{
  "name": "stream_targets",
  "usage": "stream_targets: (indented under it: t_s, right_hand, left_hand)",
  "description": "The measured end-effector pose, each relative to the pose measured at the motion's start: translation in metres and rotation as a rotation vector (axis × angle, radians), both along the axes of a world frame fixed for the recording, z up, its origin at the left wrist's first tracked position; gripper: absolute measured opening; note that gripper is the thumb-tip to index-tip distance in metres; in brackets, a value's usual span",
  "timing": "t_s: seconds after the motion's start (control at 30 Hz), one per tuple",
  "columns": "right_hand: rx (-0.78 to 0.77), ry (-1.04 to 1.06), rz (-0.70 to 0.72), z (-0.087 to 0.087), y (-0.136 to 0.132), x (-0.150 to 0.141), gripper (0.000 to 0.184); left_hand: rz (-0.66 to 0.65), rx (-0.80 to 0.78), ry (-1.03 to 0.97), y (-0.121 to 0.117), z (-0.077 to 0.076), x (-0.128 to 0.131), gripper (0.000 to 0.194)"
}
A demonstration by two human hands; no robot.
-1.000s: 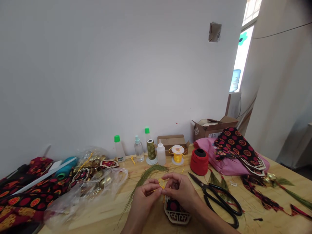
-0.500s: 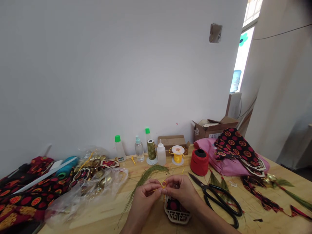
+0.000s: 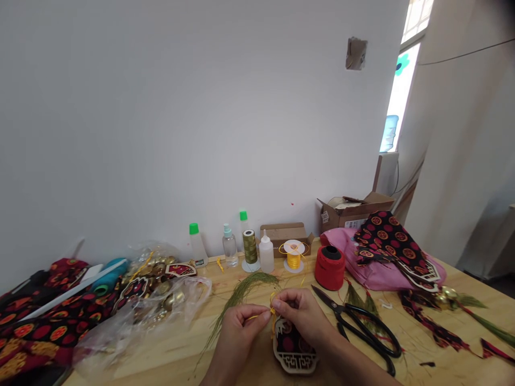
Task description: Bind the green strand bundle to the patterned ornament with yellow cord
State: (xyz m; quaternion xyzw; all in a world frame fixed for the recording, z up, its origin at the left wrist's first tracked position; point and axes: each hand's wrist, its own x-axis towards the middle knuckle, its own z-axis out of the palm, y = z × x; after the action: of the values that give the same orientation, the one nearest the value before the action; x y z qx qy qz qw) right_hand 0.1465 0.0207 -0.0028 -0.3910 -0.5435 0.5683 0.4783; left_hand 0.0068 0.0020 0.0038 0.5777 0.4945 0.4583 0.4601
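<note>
Yellow cord (image 3: 273, 310), looped and knotted, runs between my two hands above the table. My left hand (image 3: 243, 328) pinches a length of it between thumb and forefinger. Close beside, my right hand (image 3: 302, 315) pinches the cord at the knot. Below the right hand lies a wooden-framed pendant (image 3: 296, 362) with dark patterned fabric and fretwork at its lower edge. The cord hangs down to its top, and the right hand hides part of it. Black-handled scissors (image 3: 364, 327) lie with blades open, just right of my right hand.
Behind my hands lie green threads (image 3: 237, 297). Along the wall stand a squeeze bottle (image 3: 266, 254), a yellow cord spool (image 3: 294, 261) and a red thread cone (image 3: 330, 271). A plastic bag of bells (image 3: 161, 300) lies left; a pink bag (image 3: 350, 265) and patterned fabric (image 3: 380, 241) lie right.
The small round loop between my fingertips has narrowed at the knot. My left hand has drawn slightly away from the right, and the pendant has shifted a little to the right.
</note>
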Motion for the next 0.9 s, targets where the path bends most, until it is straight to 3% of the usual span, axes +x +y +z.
stream_targets:
  t_s: [0.23,0.47,0.7,0.9]
  right_hand:
    - [-0.006,0.007,-0.039,-0.0033,0.0014,0.0005,0.029]
    - [0.105,-0.121,-0.073,-0.0006,0.0009,0.0011,0.023]
    - [0.074,-0.102,-0.035,-0.0009,-0.0029,-0.0024,0.022]
    - [0.107,-0.184,-0.106,0.0055,-0.0054,-0.0024,0.014]
  left_hand:
    - [-0.004,0.043,0.095,-0.0033,0.0001,0.0024,0.015]
    - [0.013,-0.010,-0.009,-0.0006,-0.0033,0.0012,0.015]
    - [0.019,-0.018,-0.065,0.0028,-0.0036,-0.0009,0.017]
    - [0.066,-0.021,-0.064,0.0034,-0.0050,-0.0006,0.016]
